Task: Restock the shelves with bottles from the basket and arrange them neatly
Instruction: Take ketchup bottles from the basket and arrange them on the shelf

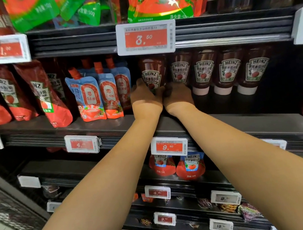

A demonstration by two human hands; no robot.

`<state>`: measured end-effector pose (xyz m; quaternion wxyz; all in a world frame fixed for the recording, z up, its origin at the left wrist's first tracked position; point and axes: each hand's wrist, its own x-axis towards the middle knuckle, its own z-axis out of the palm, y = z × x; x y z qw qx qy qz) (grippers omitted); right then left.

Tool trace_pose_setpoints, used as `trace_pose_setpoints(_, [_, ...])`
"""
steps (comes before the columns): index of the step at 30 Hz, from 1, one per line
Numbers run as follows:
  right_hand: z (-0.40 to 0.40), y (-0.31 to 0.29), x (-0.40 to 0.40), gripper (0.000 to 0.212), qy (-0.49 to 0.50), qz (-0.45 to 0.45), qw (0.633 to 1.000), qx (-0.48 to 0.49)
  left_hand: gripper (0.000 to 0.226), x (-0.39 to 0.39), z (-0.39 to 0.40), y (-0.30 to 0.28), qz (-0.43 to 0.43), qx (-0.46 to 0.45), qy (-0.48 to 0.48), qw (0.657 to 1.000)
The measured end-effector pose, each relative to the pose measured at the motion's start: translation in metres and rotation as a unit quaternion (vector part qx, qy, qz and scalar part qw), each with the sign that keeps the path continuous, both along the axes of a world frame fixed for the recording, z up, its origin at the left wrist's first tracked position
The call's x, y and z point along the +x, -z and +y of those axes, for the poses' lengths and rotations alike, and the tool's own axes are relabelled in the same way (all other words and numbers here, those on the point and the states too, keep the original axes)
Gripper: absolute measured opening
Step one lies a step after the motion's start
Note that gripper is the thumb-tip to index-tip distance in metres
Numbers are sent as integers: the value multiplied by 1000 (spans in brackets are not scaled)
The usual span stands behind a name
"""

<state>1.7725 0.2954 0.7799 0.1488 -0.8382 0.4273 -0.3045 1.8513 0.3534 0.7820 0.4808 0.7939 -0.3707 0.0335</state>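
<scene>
A dark ketchup bottle [151,74] with a green-and-white label stands cap-down at the left end of a row on the middle shelf [99,124]. My left hand [145,96] grips its lower left side, and my right hand [178,93] holds its lower right side; the cap is hidden behind my hands. Several matching ketchup bottles [226,71] stand cap-down in a row to its right. The basket is not in view.
Blue spouted sauce pouches [91,98] stand just left of the held bottle, and red ketchup pouches [13,95] fill the far left. Price tags [145,36] hang from the shelf edge above. Lower shelves carry more pouches [189,165] and tags.
</scene>
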Motion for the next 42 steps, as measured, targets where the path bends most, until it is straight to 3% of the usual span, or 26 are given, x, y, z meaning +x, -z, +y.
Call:
trace_pose_setpoints(11, [-4, 3, -4, 24, -13, -41, 999, 17, 57, 4, -3, 2, 17, -8, 23, 1000])
trace_pose_setpoints(17, [3, -2, -11, 22, -17, -11, 999, 43, 51, 3, 7, 1, 23, -30, 35, 999])
trace_pose_setpoints(23, [1, 5, -42, 45, 78, -91, 980, 162, 37, 7, 21, 10, 95, -88, 82, 988])
trace_pose_setpoints(28, [10, 5, -70, 29, 105, -112, 980, 127, 32, 13, 22, 16, 188, -99, 96, 972])
trace_pose_setpoints(31, [19, 8, -94, 33, 151, -172, 962, 146, 24, 12, 23, 16, 149, -80, 107, 980])
trace_pose_setpoints(38, [31, 1, -174, 37, 178, -92, 973, 113, 7, 11, 37, 15, 203, -78, 171, 961])
trace_pose_setpoints(42, [44, 6, -217, 27, 142, -105, 982, 63, 7, 8, 49, 13, 135, -32, 176, 975])
